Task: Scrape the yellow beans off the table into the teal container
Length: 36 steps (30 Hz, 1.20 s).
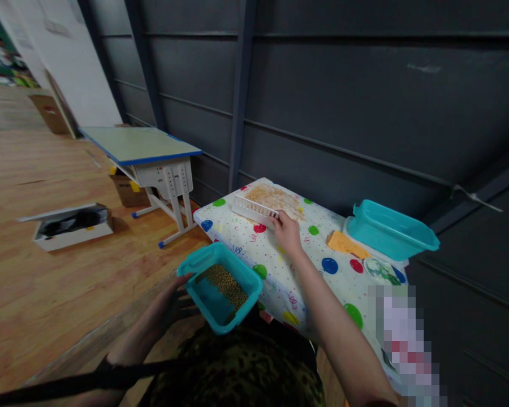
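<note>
My left hand (176, 302) grips the left side of a teal plastic basin (245, 271), held in front of my body beside the table's near edge. Brownish-green beans (224, 282) lie along one side of its bottom. Fingers of my right hand (287, 232) are closed on the right end of a white slotted plastic basket (250, 209). The basket is low over the tabletop, and whether it rests there I cannot tell. Pale yellow beans or grains (275, 198) are spread just behind it on the balloon-patterned tablecloth (233, 232).
A larger teal tub (392, 229), an orange cloth (348, 244) and a round green-and-white item (380, 271) occupy the table's right end. Dark wall panels (322, 113) stand behind. Leftward are a desk (144, 144), an open white box (74, 229) and a distant person (2, 53).
</note>
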{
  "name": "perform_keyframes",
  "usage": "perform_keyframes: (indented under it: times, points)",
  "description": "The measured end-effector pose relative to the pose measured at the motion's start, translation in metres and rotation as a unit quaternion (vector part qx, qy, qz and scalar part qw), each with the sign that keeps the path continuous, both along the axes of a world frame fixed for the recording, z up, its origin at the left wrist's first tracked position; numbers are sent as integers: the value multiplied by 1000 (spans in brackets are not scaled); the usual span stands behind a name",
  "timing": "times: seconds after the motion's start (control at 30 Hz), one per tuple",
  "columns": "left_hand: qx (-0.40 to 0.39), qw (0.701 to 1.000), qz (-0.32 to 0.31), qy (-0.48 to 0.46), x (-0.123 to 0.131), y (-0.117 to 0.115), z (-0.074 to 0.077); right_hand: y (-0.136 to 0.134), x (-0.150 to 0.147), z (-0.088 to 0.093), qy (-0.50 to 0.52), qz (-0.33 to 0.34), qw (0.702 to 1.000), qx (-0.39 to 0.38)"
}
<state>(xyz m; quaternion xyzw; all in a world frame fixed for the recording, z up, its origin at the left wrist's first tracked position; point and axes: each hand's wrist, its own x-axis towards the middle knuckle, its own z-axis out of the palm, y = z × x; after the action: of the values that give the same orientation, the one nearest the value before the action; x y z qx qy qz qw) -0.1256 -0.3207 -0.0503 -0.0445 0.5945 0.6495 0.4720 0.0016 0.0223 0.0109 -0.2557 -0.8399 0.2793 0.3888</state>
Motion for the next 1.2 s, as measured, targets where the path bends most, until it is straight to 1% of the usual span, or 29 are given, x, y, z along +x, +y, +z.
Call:
perform_keyframes:
  times: [0.1, 0.2, 0.43, 0.63, 0.73, 0.87, 0.93, 1.03, 1.13, 1.2]
  points:
    - [27, 1000, -5, 13, 1, -3, -1, -2, -1, 1, 0, 9, 1000, 9]
    - [43, 999, -13, 20, 2, -5, -2, -3, -1, 1, 1, 2, 1000, 19]
    - [37, 999, -3, 18, -1, -4, -9, -7, -2, 1, -13, 8, 1000, 25]
    - [36, 999, -15, 9, -4, -5, -13, -11, -1, 1, 10, 35, 999, 10]
    - [47, 999, -17, 16, -6, -4, -16, -13, 0, 1, 22, 31, 999, 2]
    - [23, 1000, -11, 6, -6, -3, -18, -13, 1, 1, 21, 34, 999, -7]
    - [26, 1000, -8, 10, -7, -4, -18, -12, 1, 2, 18, 37, 999, -10]
    - [51, 998, -23, 8, -10, -7, -20, -11, 2, 3, 18, 26, 999, -7]
    - [53, 998, -40, -9, -15, -9, -23, -10, 4, 3, 14, 23, 1000, -2]
    - [51, 998, -38, -8, -15, -9, -24, -10, 5, 4, 10, 32, 999, -1]
